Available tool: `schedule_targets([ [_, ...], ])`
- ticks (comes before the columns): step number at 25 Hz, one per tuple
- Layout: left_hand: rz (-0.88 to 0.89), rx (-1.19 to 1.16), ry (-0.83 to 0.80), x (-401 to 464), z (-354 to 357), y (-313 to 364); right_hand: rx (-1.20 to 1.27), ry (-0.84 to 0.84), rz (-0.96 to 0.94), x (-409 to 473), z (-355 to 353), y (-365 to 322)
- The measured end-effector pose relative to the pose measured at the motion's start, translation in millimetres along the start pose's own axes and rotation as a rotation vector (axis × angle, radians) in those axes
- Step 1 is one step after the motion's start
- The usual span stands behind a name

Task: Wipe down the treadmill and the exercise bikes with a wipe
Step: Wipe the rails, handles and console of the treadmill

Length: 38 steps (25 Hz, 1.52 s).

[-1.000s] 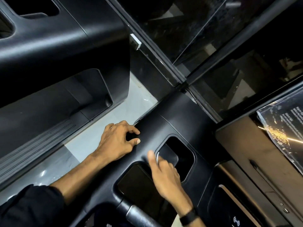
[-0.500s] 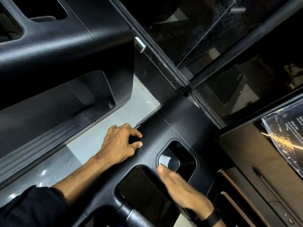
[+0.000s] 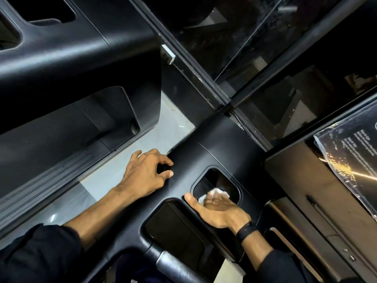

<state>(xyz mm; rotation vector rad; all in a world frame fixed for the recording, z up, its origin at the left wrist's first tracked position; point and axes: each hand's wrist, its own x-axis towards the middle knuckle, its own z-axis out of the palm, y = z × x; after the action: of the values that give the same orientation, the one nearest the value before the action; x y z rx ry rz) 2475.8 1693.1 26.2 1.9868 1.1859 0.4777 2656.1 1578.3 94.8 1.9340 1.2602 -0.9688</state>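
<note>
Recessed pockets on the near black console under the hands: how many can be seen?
2. One pocket lies further from the person, where the right hand holds a white wipe; the other pocket lies nearer, beside the wrist. Others may lie outside the frame.

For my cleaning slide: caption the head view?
Right hand wipes console cupholder with white wipe; left hand braces.

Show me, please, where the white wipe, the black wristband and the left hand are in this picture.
white wipe [image 3: 217, 192]: head view, on the crumpled part showing above the right hand's fingers.
black wristband [image 3: 245, 229]: head view, on the band's middle at the right wrist.
left hand [image 3: 145, 173]: head view, on the back of the hand.
</note>
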Motion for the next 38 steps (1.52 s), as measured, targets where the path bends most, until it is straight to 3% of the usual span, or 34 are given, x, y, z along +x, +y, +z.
schedule_targets([
  [3,-0.017,0.014,-0.005,-1,0,2,-0.050,0.054,0.041,-15,4,-3],
  [11,-0.011,-0.008,-0.016,-2,-3,2,0.255,0.596,0.114,-32,45,-16],
  [14,0.010,-0.032,-0.024,-3,-7,1,0.508,0.949,-0.037,-47,40,-2],
  [16,0.010,-0.064,-0.005,-5,-9,1,0.418,1.145,-0.195,-52,48,4],
  [20,0.001,-0.104,0.064,-16,-13,-3,0.072,0.907,-0.365,-40,99,-5],
  [24,-0.020,-0.122,0.133,-26,-20,-9,0.305,1.062,-0.336,-31,83,-12],
  [27,-0.032,-0.121,0.153,-32,-24,-11,0.361,0.873,-0.363,-21,67,-8],
  [29,-0.055,-0.115,0.176,-39,-27,-15,0.270,0.765,-0.306,-12,55,-8],
  [33,-0.087,-0.074,0.184,-51,-31,-21,-0.062,0.846,-0.165,16,30,-39],
  [38,-0.046,0.005,0.195,-55,-24,-9,-0.219,0.994,-0.145,27,28,-62],
])
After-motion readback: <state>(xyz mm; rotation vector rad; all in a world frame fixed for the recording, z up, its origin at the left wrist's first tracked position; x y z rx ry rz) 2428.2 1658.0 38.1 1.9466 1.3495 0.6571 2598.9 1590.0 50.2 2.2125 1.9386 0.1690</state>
